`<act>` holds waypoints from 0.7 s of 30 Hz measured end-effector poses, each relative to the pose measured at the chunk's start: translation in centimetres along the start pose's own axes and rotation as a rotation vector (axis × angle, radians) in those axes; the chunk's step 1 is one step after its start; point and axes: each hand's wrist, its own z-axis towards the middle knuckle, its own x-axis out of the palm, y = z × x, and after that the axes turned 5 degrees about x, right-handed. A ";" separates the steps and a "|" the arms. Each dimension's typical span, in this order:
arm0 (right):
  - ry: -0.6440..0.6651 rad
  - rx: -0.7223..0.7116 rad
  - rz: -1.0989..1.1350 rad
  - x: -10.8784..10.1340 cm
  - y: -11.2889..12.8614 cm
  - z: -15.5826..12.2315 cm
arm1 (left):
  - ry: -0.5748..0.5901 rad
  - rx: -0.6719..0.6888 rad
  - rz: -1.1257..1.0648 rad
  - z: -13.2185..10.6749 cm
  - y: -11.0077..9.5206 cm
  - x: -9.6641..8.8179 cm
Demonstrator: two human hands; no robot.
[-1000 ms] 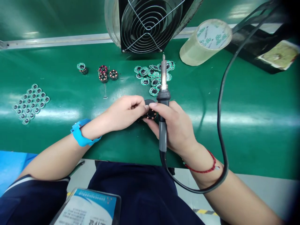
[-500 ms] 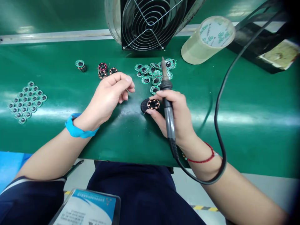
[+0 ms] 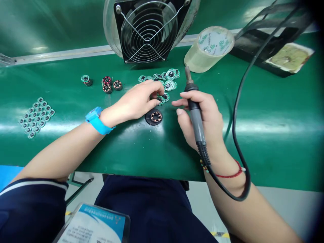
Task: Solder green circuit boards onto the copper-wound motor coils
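My left hand (image 3: 138,101), with a blue wristband, reaches into a pile of small round green circuit boards (image 3: 164,81) and its fingertips pinch at one of them. A black round holder with a copper-ringed coil part (image 3: 153,117) lies on the green mat just below that hand. My right hand (image 3: 199,118) grips a soldering iron (image 3: 193,104) upright, tip pointing away, its first fingers stretched toward the pile.
A wire-guarded fan (image 3: 146,30) stands at the back, a roll of clear tape (image 3: 209,49) to its right. Three coil parts (image 3: 110,84) and one single part (image 3: 86,80) sit at left; a grid of boards (image 3: 36,113) lies far left. The iron's black cable (image 3: 238,111) loops right.
My left hand moved from the black holder out to the left, then right into the board pile. My right hand let go of the holder and drew back with the iron.
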 end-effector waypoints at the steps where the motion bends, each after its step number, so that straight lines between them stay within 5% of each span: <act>1: -0.017 0.005 0.006 -0.1 -0.1 0.0 | 0.041 0.037 0.072 0.4 0.0 0.1; 4: -0.046 0.011 0.009 -0.2 -0.2 0.1 | 0.127 0.088 0.215 1.2 0.2 0.2; 9: -0.051 0.019 0.004 -0.4 0.3 0.2 | 0.087 0.081 0.181 1.2 0.7 -0.3; 17: -0.008 -0.028 0.156 0.9 1.2 -0.3 | -0.126 -0.283 -0.808 -0.8 -2.8 -1.1; 21: -0.101 -0.130 0.087 1.5 2.1 -0.6 | -0.126 -0.375 -0.943 -1.8 -5.1 -0.6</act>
